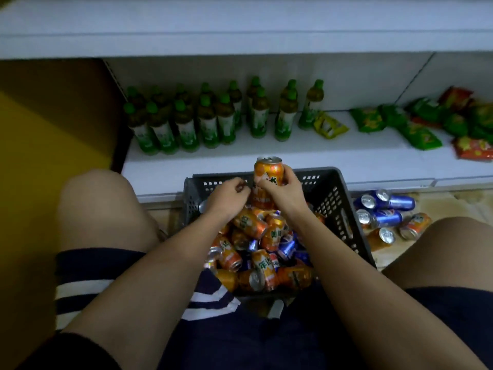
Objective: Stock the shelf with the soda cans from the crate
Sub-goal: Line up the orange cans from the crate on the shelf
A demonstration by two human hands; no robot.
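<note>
Currently: right hand [282, 189] grips upright orange can [268, 170], crate [336, 198] at 12 o'clock; left hand [226, 196] curled, contents unclear

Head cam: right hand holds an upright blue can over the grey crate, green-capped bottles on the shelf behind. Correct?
One error: the upright can in the right hand is orange, not blue, as the head view shows. It is over the grey perforated plastic crate, and the green-capped bottles stand on the white shelf behind.

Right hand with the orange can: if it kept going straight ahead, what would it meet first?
Probably the crate's far wall, just beyond the right hand and its orange can. If raised above the rim, the white shelf. Depth is unclear.
</note>
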